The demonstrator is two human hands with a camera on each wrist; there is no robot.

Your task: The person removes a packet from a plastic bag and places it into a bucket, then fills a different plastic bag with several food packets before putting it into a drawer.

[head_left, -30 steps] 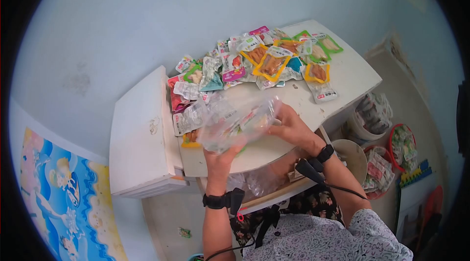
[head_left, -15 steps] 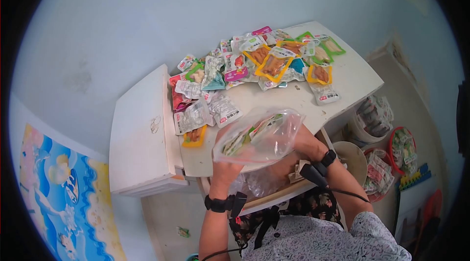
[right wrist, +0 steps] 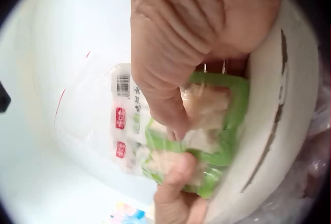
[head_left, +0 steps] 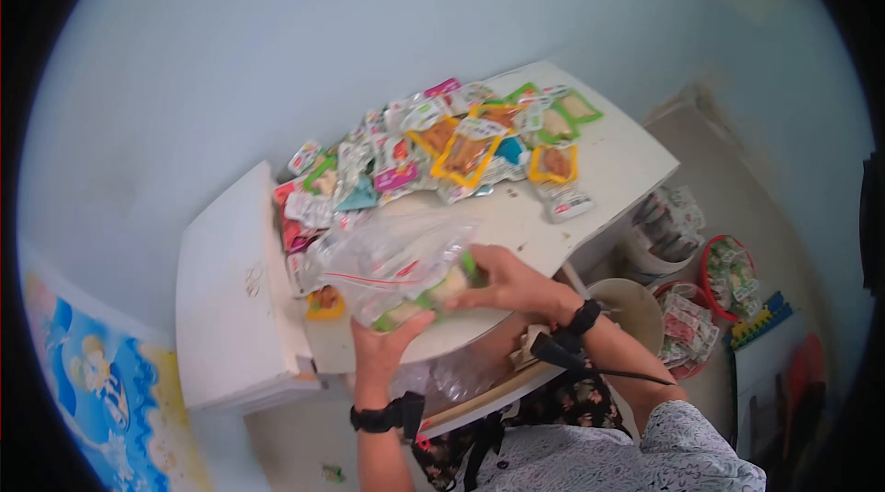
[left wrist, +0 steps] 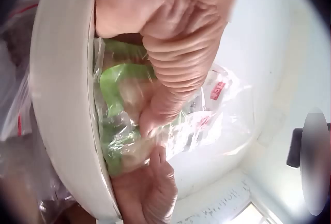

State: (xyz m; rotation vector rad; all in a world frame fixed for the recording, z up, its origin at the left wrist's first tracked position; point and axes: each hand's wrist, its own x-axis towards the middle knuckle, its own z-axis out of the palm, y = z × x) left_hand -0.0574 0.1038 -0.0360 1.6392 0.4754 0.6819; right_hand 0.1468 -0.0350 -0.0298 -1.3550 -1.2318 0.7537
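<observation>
A clear zip bag (head_left: 387, 257) with a red line along its mouth lies tilted over the front of the white table, mouth away from the person. Inside it are green-edged snack packets (right wrist: 207, 115) with pale food, side by side at the near end. My left hand (head_left: 380, 354) grips the bag's near left corner, thumb on top of the packets. On the near right side my right hand (head_left: 512, 284) pinches bag and packets with thumb above and fingers underneath. Both thumbs come close together in the right wrist view; the fingers below are mostly hidden.
A heap of sealed snack packets (head_left: 466, 155) covers the back of the table (head_left: 608, 160). Below its front edge an open drawer (head_left: 502, 397) holds clear plastic bags (head_left: 461, 377). Right, on the floor, stand a beige bin (head_left: 631, 308) and red-rimmed tubs (head_left: 705, 275) of packets.
The bag, earlier held up with its mouth towards the person, has tipped away onto the table, its packets now at the near end. Both hands have shifted their hold to that end.
</observation>
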